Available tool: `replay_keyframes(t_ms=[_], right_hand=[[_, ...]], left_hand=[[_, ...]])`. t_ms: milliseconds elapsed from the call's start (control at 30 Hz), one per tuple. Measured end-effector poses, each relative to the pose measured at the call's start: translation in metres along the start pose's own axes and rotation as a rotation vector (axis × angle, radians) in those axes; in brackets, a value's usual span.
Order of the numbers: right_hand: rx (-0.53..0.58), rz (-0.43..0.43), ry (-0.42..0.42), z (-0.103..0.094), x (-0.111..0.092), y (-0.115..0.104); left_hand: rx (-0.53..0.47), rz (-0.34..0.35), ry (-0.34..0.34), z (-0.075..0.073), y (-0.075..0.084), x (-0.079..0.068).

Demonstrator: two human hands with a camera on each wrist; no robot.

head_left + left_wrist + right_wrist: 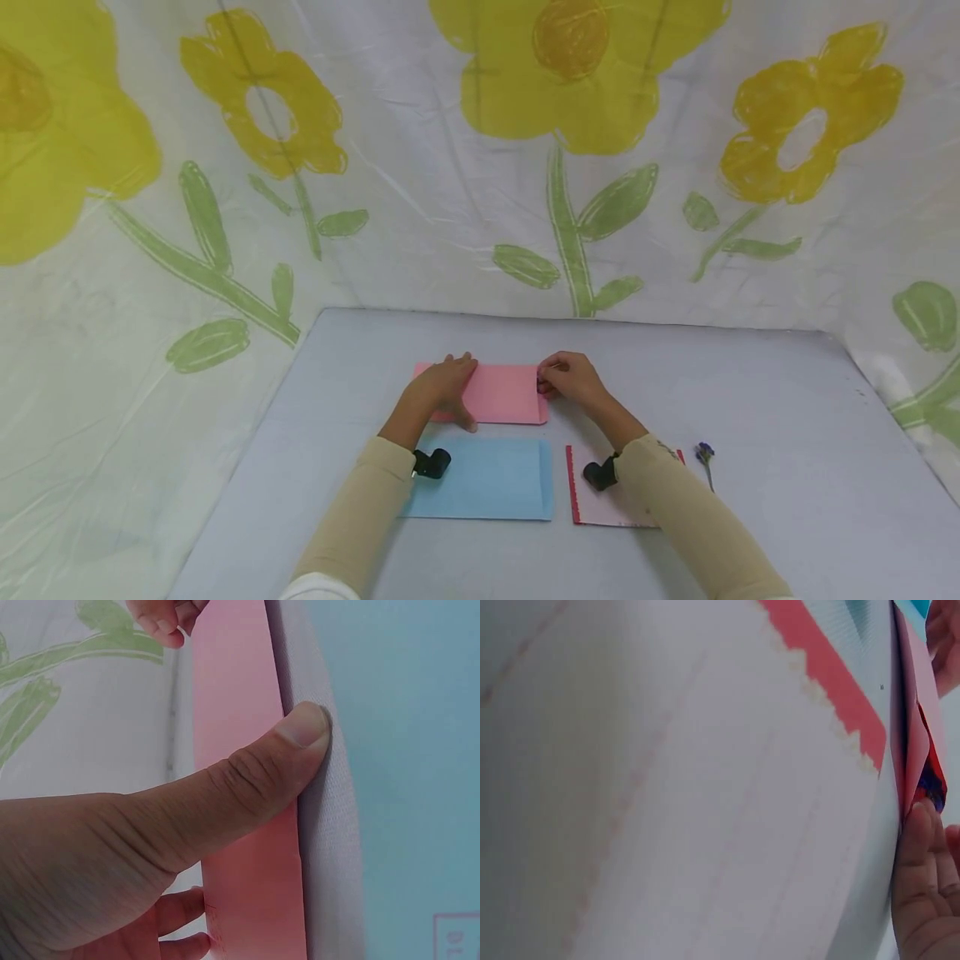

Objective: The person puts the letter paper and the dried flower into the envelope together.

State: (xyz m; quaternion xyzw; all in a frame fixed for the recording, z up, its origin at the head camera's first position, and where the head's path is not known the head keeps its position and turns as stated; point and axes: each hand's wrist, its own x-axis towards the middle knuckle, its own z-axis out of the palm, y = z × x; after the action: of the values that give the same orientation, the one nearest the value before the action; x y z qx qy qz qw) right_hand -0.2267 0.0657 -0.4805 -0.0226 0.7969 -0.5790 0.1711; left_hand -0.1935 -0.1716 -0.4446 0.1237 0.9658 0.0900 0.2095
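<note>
1. Head view: pink envelope (506,400), flat on the desk (750,375), its open end toward 3 o'clock.
2. Head view: left hand (447,389), fingers spread, thumb apart, resting across the envelope's 9 o'clock part.
3. Head view: right hand (572,379), fingers curled, pinching a small purple flower (931,782) at the open end.
4. Head view, around the pink envelope: blue envelope (487,479), at 6 o'clock; red-edged sheet (609,508), at 4 o'clock, partly covered by the right sleeve (690,517); loose sprig (704,454), between 3 and 4 o'clock; printed curtain (397,275), at 12 o'clock.
5. Left wrist view: left thumb straight across the pink envelope, its tip past one edge; two fingertips at the opposite edge, 7 o'clock. Blue envelope at 3 o'clock; right hand at 11 o'clock, cut off by the border.
6. Right wrist view: purple flower in the pink envelope's mouth, 3 o'clock, fingertips against it; left hand at 2 o'clock. Sheet, blurred, fills most of the view.
</note>
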Motion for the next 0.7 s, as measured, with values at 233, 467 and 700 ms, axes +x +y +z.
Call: replay_keyframes(t_ms=[233, 467, 700], right_hand=[[0.037, 0.038, -0.015, 0.0028, -0.0002, -0.0003], [0.246, 0.193, -0.081, 0.0025, 0.0021, -0.005], [0.377, 0.253, -0.153, -0.0027, 0.0012, -0.0087]], left_hand=[[0.006, -0.002, -0.019, 0.0013, -0.002, 0.0021], [0.027, 0.013, -0.013, 0.0009, -0.0025, 0.0011], [0.014, 0.012, -0.008, -0.0006, -0.0019, -0.001]])
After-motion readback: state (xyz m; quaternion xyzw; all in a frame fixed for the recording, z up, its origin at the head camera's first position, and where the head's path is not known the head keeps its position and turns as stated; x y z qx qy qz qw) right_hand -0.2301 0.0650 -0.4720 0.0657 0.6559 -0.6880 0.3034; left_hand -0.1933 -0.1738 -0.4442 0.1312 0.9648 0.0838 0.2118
